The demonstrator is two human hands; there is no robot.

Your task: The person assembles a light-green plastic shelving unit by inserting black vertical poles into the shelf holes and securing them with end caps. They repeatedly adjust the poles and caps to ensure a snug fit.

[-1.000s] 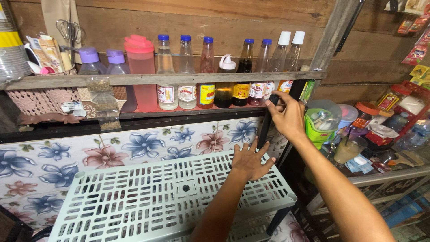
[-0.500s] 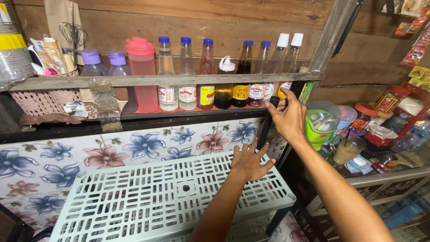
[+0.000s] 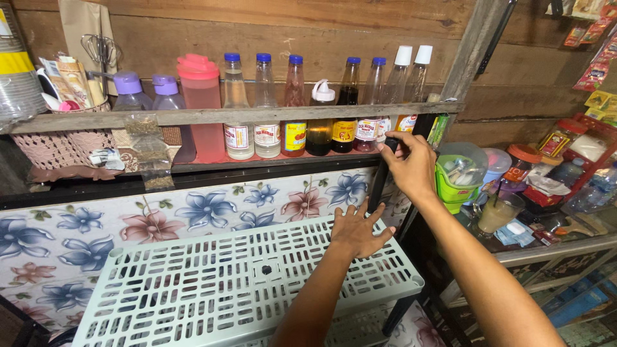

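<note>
A pale green slotted plastic shelf panel (image 3: pixel 212 283) lies flat in front of me. My left hand (image 3: pixel 357 231) presses down on its far right corner, fingers spread. My right hand (image 3: pixel 411 166) is closed around the top of a black upright pole (image 3: pixel 378 183) that stands at that corner. The pole's lower end is hidden behind my left hand. A second panel of the same rack shows below (image 3: pixel 360 328).
A wooden ledge (image 3: pixel 225 115) behind holds several sauce and syrup bottles (image 3: pixel 295 106), a red jug (image 3: pixel 200 103) and a pink basket (image 3: pixel 58 151). A floral sheet (image 3: pixel 154 218) covers the wall below. To the right, a glass counter (image 3: pixel 553 247) carries jars, a green container (image 3: pixel 459 183) and a drink cup (image 3: pixel 498 212).
My right hand has shifted slightly left and down along the top of the pole. My left hand stays pressed on the panel's corner.
</note>
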